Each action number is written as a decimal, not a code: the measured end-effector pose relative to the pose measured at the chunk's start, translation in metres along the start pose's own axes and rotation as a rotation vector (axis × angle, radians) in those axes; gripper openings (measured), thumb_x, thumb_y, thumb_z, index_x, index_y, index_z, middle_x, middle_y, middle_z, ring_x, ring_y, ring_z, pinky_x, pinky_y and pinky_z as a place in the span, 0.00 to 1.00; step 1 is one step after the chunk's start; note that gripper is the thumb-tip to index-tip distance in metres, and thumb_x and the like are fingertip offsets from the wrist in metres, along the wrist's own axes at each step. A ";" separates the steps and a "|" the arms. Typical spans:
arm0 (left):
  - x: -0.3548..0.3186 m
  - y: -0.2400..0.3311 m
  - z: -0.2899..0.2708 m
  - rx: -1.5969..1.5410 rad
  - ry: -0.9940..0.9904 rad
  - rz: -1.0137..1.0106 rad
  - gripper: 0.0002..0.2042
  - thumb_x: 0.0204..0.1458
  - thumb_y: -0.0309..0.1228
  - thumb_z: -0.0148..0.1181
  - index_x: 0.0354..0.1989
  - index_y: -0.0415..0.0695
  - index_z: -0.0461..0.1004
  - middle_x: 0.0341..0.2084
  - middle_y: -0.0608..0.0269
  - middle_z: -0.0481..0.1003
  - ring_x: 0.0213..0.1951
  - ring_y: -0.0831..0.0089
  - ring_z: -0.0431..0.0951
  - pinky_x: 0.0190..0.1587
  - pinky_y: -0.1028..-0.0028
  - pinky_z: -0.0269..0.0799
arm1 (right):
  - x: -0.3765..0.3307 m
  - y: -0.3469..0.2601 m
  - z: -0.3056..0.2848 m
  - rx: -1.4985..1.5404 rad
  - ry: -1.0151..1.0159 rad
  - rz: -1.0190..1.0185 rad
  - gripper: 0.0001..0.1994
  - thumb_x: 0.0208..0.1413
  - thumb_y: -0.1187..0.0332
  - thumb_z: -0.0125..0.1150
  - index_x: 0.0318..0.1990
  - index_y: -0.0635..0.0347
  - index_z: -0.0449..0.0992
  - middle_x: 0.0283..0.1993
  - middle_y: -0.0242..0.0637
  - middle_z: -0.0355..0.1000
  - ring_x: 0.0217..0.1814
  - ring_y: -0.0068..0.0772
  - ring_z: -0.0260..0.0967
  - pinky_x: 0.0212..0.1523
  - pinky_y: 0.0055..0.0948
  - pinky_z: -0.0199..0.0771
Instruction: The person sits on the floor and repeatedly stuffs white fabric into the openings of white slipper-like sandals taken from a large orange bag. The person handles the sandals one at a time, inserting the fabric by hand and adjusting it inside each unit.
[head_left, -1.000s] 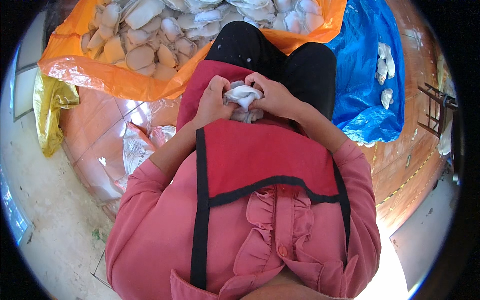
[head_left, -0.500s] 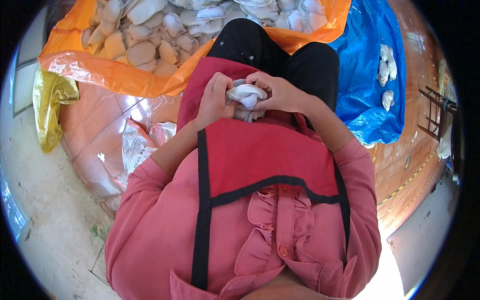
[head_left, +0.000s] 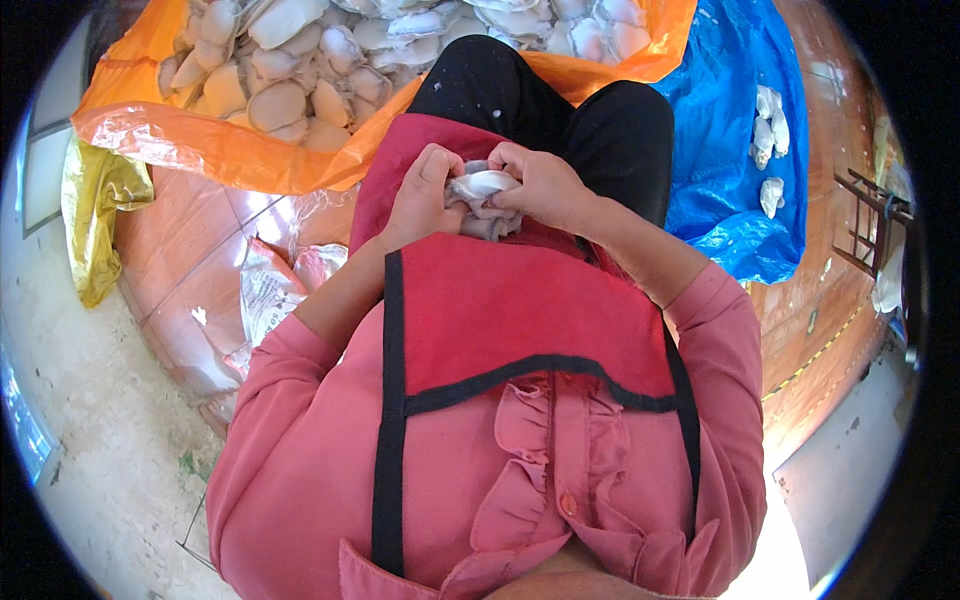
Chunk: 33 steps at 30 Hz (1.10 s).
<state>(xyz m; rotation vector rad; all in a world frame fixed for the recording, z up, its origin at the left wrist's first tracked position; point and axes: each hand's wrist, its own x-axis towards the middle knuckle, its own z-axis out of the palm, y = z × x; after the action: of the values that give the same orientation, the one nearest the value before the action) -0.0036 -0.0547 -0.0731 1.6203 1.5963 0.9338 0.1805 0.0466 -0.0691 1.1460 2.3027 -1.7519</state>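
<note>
Over my lap, both hands grip a crumpled white and grey cloth piece (head_left: 490,187), soft and folded into a ring-like bunch. My left hand (head_left: 425,200) is closed on its left side, fingers bent and thumb toward the middle. From the right, my right hand (head_left: 545,187) pinches the upper edge, with fingertips tucked into the folds. What the piece is exactly cannot be told, as the fingers cover much of it. Beneath it lies the red apron (head_left: 530,310) over my dark trousers.
Ahead, an orange sheet (head_left: 200,150) holds a heap of flat, rounded whitish pieces (head_left: 285,105). To the right, several small white bundles (head_left: 771,196) lie on a blue sheet (head_left: 725,130). A yellow bag (head_left: 95,215) and a printed white sack (head_left: 268,290) lie left. A dark rack (head_left: 868,225) stands far right.
My right hand has shifted slightly left and turned inward over the cloth piece, pressing into its folds. My left hand keeps its hold. The whole view has moved a little.
</note>
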 end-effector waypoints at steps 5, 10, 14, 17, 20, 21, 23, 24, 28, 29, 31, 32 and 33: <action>0.002 0.012 -0.016 -0.060 -0.088 -0.104 0.17 0.41 0.23 0.65 0.40 0.41 0.68 0.34 0.59 0.69 0.38 0.67 0.73 0.41 0.72 0.69 | 0.004 -0.002 0.009 -0.111 0.159 -0.034 0.15 0.46 0.61 0.64 0.40 0.55 0.72 0.34 0.45 0.76 0.39 0.52 0.75 0.38 0.43 0.72; 0.014 0.016 -0.024 -0.156 -0.119 -0.345 0.11 0.48 0.30 0.68 0.35 0.39 0.74 0.29 0.62 0.73 0.32 0.76 0.74 0.36 0.75 0.71 | 0.008 -0.003 0.017 -0.189 0.194 -0.031 0.14 0.48 0.62 0.63 0.40 0.54 0.70 0.34 0.47 0.76 0.39 0.54 0.74 0.38 0.46 0.71; 0.023 0.021 -0.028 -0.042 -0.177 -0.333 0.12 0.48 0.32 0.69 0.34 0.38 0.74 0.28 0.62 0.75 0.30 0.77 0.75 0.34 0.76 0.72 | 0.006 -0.002 0.019 -0.204 0.202 -0.002 0.15 0.49 0.62 0.62 0.42 0.54 0.68 0.33 0.48 0.75 0.39 0.55 0.74 0.38 0.48 0.71; 0.025 0.022 -0.029 0.016 -0.232 -0.292 0.12 0.48 0.32 0.69 0.34 0.38 0.74 0.29 0.61 0.76 0.31 0.75 0.76 0.35 0.75 0.72 | 0.004 0.010 0.021 -0.173 0.190 -0.055 0.16 0.50 0.61 0.63 0.43 0.54 0.68 0.34 0.49 0.75 0.39 0.53 0.74 0.38 0.45 0.72; 0.026 0.020 -0.028 0.065 -0.248 -0.231 0.13 0.46 0.33 0.69 0.34 0.39 0.75 0.30 0.58 0.75 0.32 0.69 0.76 0.36 0.71 0.72 | -0.002 0.016 0.004 0.050 0.005 -0.110 0.16 0.54 0.60 0.61 0.46 0.57 0.68 0.37 0.45 0.75 0.41 0.44 0.75 0.40 0.39 0.72; 0.025 0.021 -0.028 0.092 -0.250 -0.229 0.13 0.45 0.34 0.69 0.33 0.40 0.75 0.30 0.57 0.75 0.33 0.65 0.76 0.37 0.68 0.72 | -0.005 0.016 -0.004 0.135 -0.080 -0.089 0.17 0.56 0.60 0.60 0.48 0.58 0.68 0.39 0.44 0.74 0.42 0.40 0.74 0.41 0.37 0.72; 0.024 0.022 -0.029 0.134 -0.260 -0.196 0.13 0.45 0.34 0.69 0.34 0.40 0.74 0.30 0.56 0.74 0.34 0.62 0.76 0.37 0.67 0.72 | -0.009 0.012 -0.018 0.306 -0.248 -0.049 0.18 0.60 0.60 0.57 0.52 0.60 0.67 0.42 0.40 0.73 0.44 0.33 0.72 0.42 0.33 0.72; 0.022 0.021 -0.031 0.149 -0.269 -0.166 0.13 0.45 0.33 0.69 0.34 0.40 0.74 0.30 0.57 0.73 0.32 0.64 0.75 0.36 0.68 0.72 | -0.009 0.010 -0.025 0.416 -0.312 -0.034 0.18 0.63 0.59 0.54 0.52 0.63 0.69 0.43 0.36 0.71 0.44 0.27 0.69 0.43 0.30 0.72; 0.023 0.013 -0.029 0.198 -0.286 -0.061 0.14 0.45 0.32 0.69 0.35 0.40 0.71 0.30 0.58 0.71 0.33 0.64 0.75 0.35 0.69 0.71 | 0.000 0.006 -0.030 0.359 -0.284 -0.029 0.15 0.57 0.61 0.64 0.44 0.64 0.74 0.42 0.34 0.67 0.41 0.25 0.69 0.41 0.27 0.72; 0.022 0.013 -0.028 0.203 -0.278 -0.043 0.14 0.45 0.32 0.68 0.34 0.41 0.70 0.30 0.57 0.70 0.33 0.63 0.74 0.35 0.68 0.71 | 0.003 0.007 -0.029 0.300 -0.276 -0.082 0.15 0.55 0.62 0.65 0.43 0.63 0.74 0.41 0.35 0.67 0.40 0.25 0.69 0.41 0.27 0.72; 0.022 0.012 -0.026 0.214 -0.264 -0.005 0.13 0.45 0.31 0.67 0.33 0.41 0.69 0.30 0.56 0.70 0.33 0.59 0.74 0.35 0.66 0.70 | 0.009 0.012 -0.026 0.181 -0.258 -0.186 0.15 0.52 0.64 0.67 0.42 0.63 0.74 0.41 0.36 0.67 0.40 0.26 0.69 0.40 0.28 0.72; 0.021 0.010 -0.024 0.245 -0.240 -0.005 0.12 0.44 0.30 0.66 0.33 0.41 0.68 0.30 0.55 0.69 0.33 0.58 0.74 0.35 0.65 0.70 | 0.011 0.009 -0.025 0.155 -0.242 -0.159 0.14 0.51 0.65 0.67 0.41 0.63 0.74 0.40 0.35 0.67 0.40 0.26 0.69 0.40 0.27 0.71; 0.021 0.008 -0.021 0.277 -0.217 -0.005 0.12 0.44 0.30 0.65 0.32 0.41 0.68 0.29 0.54 0.69 0.33 0.56 0.73 0.34 0.63 0.70 | 0.013 0.003 -0.023 0.129 -0.227 -0.132 0.12 0.50 0.67 0.67 0.39 0.62 0.73 0.40 0.35 0.67 0.40 0.26 0.69 0.40 0.26 0.71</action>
<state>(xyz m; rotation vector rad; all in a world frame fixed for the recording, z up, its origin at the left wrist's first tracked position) -0.0177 -0.0342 -0.0541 1.8338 1.6285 0.5288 0.1819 0.0727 -0.0688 0.7767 2.2041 -1.9859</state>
